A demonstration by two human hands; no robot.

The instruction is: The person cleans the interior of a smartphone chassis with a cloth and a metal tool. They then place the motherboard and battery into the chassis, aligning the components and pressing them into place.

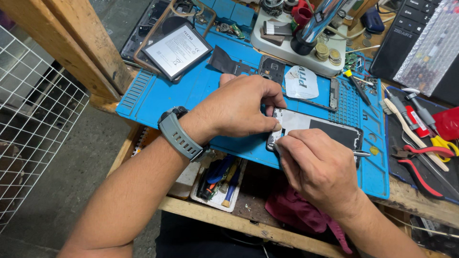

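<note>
An opened smartphone body (320,125) lies flat on the blue repair mat (191,91), its inside facing up. My left hand (241,106), with a grey wristwatch (179,134) on the wrist, presses down on the phone's left end with thumb and fingers. My right hand (315,165) rests over the phone's near edge and grips a thin metal tool (361,154) whose tip pokes out to the right. A detached phone frame (306,81) with a white film lies just behind the phone.
A flat battery (177,50) lies at the mat's back left. Red-handled pliers (420,165), screwdrivers (406,112) and other tools lie on the right. A white tray (217,184) of tools and a red cloth (296,210) sit below the mat. White wire mesh (33,110) stands left.
</note>
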